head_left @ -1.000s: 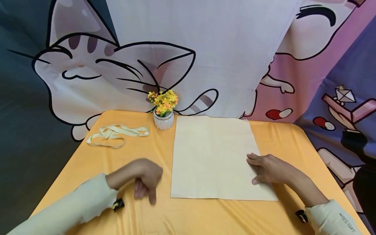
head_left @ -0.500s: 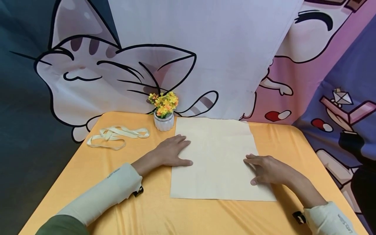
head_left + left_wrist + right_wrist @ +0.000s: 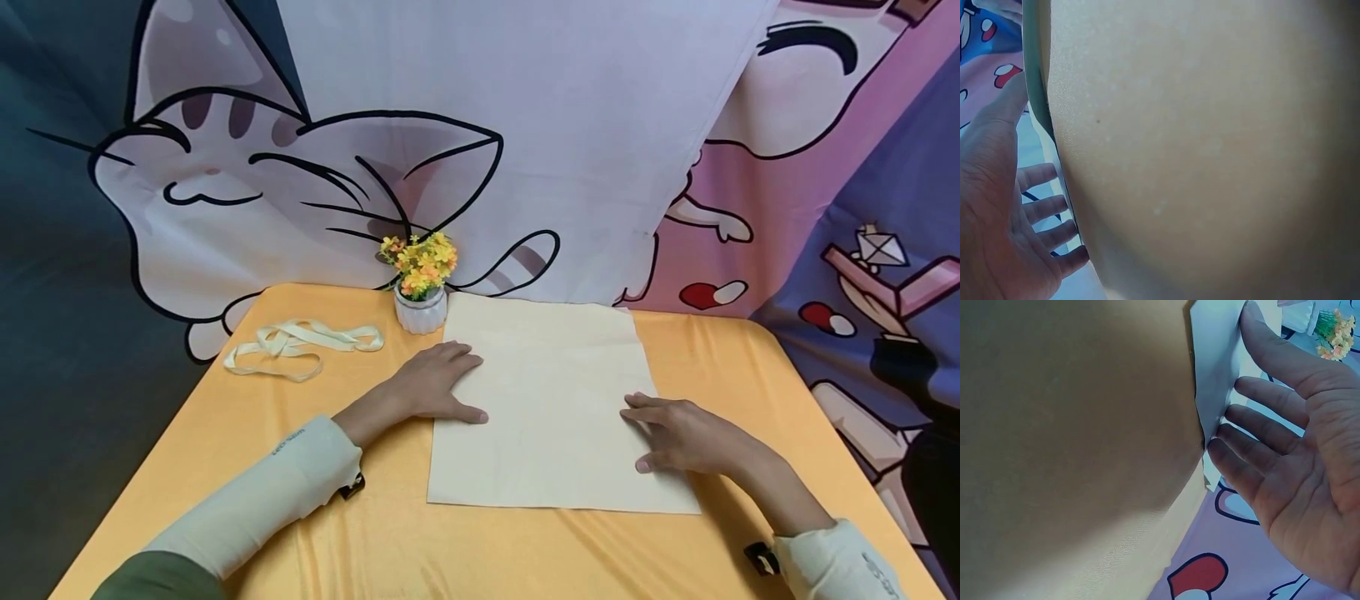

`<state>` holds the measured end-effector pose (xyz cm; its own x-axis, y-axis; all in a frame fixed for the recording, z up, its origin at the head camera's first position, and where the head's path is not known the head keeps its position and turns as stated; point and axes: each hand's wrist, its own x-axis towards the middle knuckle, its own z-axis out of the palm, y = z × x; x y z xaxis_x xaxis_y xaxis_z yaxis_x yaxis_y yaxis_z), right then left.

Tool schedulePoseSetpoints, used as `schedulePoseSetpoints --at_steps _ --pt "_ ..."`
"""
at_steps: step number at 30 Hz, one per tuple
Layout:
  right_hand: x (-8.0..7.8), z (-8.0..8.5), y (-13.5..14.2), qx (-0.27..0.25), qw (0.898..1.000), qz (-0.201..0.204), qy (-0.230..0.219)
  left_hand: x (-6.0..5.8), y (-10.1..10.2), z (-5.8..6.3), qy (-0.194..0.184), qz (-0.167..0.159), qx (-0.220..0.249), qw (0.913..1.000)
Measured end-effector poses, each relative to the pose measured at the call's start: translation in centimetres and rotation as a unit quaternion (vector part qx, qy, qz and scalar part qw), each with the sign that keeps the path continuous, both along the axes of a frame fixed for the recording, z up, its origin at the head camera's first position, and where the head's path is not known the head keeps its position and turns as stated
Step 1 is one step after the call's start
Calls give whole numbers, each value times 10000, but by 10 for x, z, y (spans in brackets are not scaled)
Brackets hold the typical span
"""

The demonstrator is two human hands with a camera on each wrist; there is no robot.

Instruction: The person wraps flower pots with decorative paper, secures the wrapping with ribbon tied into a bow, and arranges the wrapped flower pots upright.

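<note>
A flat cream square sheet (image 3: 547, 400), cloth or paper by its look, lies on the yellow-covered table (image 3: 375, 533). My left hand (image 3: 435, 383) rests with spread fingers on its left edge, thumb apart from the rest. On the opposite edge, my right hand (image 3: 682, 433) touches the sheet with its fingertips, the fingers only slightly bent. In the right wrist view the sheet (image 3: 1216, 362) is seen edge-on under the fingertips of that hand (image 3: 1310, 462). The left wrist view shows the left palm and extended fingers (image 3: 1047, 206) against the sheet's edge.
A loosely looped pale ribbon (image 3: 300, 342) lies at the table's back left. Behind the sheet's left corner stands a small white pot (image 3: 420, 310) of yellow flowers (image 3: 423, 262). A cartoon-printed backdrop (image 3: 585, 150) hangs along the table's far edge.
My left hand has swung up from the bare tablecloth onto the sheet's left edge, its fingers spreading. The sheet has since slid slightly left, with the right hand following.
</note>
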<state>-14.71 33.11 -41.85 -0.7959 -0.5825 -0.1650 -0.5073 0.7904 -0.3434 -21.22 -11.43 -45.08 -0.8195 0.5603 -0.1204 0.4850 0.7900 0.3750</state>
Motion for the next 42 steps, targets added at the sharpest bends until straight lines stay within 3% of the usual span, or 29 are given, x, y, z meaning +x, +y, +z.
schedulePoseSetpoints --at_steps 4,9,15,18,22,26,29,31,33,36,38,39,40,41,42 --pt "7 3 -2 42 9997 53 226 0 1 1 40 17 -22 10000" --pt "31 5 -6 -36 9976 -7 695 1 4 2 -34 41 13 10000" --pt "59 0 -7 -33 9986 19 520 0 4 4 -51 50 -19 10000" --pt "66 -7 -6 -52 9985 38 536 -2 3 4 -32 38 -61 10000" --pt "67 -15 -4 -265 9952 218 921 -5 1 2 -80 16 -9 10000" --pt "65 -19 -4 -368 9923 386 1113 -9 -2 -1 -178 110 457 9987" --pt "65 -20 -5 -406 9928 436 1036 -12 -5 -5 -39 484 1202 9916" --pt "65 -20 -5 -437 9936 440 940 -12 -8 -8 121 1073 1880 9762" --pt "66 -19 -5 -423 9939 443 920 -13 -10 -9 327 1941 2574 9460" --pt "66 -19 -5 -392 9929 464 1018 -17 -15 -8 575 3336 3513 8729" --pt "66 -18 -6 -373 9926 456 1061 -26 -20 -10 658 3984 3816 8315" --pt "66 -18 -6 -370 9923 454 1089 -30 -22 -10 637 4188 3862 8194" --pt "66 -18 -6 -370 9922 447 1105 -34 -23 -9 578 4310 3860 8135" --pt "66 -18 -5 -374 9924 434 1085 -38 -25 -9 463 4416 3804 8113" --pt "66 -18 -5 -368 9923 428 1100 -42 -26 -8 340 4425 3737 8145"
